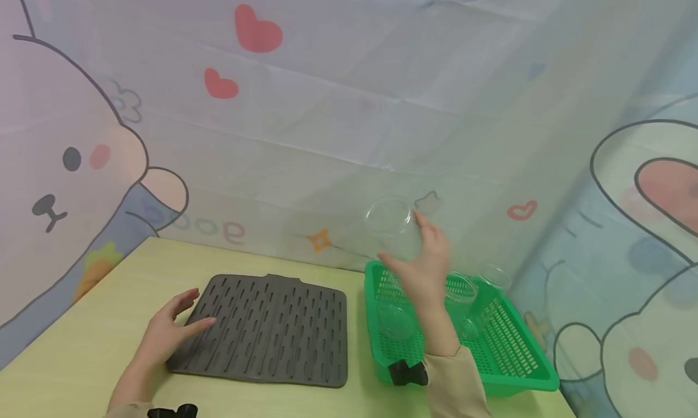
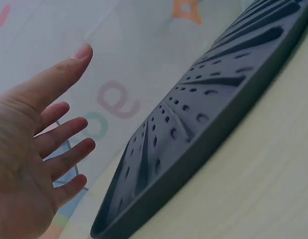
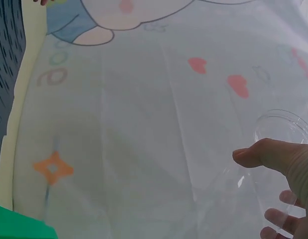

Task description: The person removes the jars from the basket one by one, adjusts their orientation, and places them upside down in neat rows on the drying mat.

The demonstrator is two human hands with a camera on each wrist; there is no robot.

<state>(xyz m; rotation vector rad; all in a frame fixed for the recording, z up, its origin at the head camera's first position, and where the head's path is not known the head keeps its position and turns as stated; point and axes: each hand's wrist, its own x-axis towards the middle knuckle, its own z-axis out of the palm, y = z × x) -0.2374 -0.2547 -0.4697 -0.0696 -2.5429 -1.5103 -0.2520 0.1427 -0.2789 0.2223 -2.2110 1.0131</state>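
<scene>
My right hand point(image 1: 426, 266) holds a clear, transparent cup point(image 1: 388, 217) above the back left part of a green basket point(image 1: 512, 381). In the right wrist view the thumb lies along one side of the cup point(image 3: 280, 124) and the fingers show through and behind it. More clear cups point(image 1: 396, 322) stand in the basket, partly hidden by my right forearm. At the left edge of a dark grey slotted drying mat point(image 1: 262, 327), my left hand point(image 1: 166, 330) is held with fingers spread and nothing in it. The left wrist view shows that palm point(image 2: 24, 169) beside the mat's raised rim.
Mat and basket lie side by side on a pale yellow table point(image 1: 76, 345), with a narrow strip of tabletop between them. A printed cloth point(image 1: 327, 115) with cartoon bears and hearts hangs close behind the table and along its right side.
</scene>
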